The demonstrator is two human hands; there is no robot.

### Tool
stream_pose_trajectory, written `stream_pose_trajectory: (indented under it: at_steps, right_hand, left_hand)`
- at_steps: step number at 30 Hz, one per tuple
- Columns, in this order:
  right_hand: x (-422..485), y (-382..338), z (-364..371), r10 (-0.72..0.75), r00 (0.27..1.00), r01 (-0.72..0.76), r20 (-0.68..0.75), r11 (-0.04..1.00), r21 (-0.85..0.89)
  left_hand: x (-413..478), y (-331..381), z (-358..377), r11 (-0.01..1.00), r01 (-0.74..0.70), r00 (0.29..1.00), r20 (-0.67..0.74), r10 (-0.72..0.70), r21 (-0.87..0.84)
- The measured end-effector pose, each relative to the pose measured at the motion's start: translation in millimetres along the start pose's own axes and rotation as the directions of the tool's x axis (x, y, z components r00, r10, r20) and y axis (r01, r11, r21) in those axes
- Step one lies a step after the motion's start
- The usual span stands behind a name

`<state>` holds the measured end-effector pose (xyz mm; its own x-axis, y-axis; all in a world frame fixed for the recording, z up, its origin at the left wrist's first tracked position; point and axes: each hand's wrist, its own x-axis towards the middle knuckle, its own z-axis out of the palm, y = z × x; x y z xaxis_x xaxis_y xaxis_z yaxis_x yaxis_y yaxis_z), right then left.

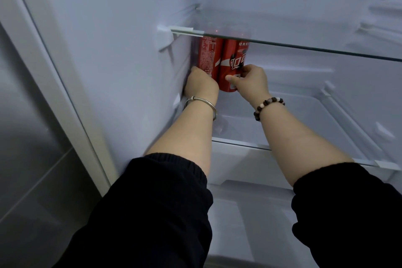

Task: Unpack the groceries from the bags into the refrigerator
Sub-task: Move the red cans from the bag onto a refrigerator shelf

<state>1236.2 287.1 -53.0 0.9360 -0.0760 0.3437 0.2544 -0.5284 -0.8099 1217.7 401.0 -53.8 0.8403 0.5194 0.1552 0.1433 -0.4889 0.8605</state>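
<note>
We lose the tops of the left can (207,59) and right can (233,65) behind the upper glass shelf (304,47), where they show only as a red blur; the left hand (201,85) covers the left can's base, its fingertips out of sight round the far side; the fingers of the right hand (252,81) hide behind the right can (only the thumb shows); the left can's small print is too fine for us to read.

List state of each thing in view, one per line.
left can: upright, held by left hand.
right can: upright, beside left can, held by right hand.
left hand: gripping left can.
right hand: gripping right can.
fridge: open.
upper shelf: in place, above cans.
</note>
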Motion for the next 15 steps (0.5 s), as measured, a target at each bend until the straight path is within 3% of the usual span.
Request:
stream_pose_trajectory:
  at_steps: [15]
  right_hand:
    - [2.0, -8.7, 3.3, -0.019, 0.999, 0.021, 0.050, 0.999, -0.045]
  left_hand:
    - [0.8, -2.9, 5.1, 0.998, -0.025, 0.996, -0.084, 0.030, 0.061]
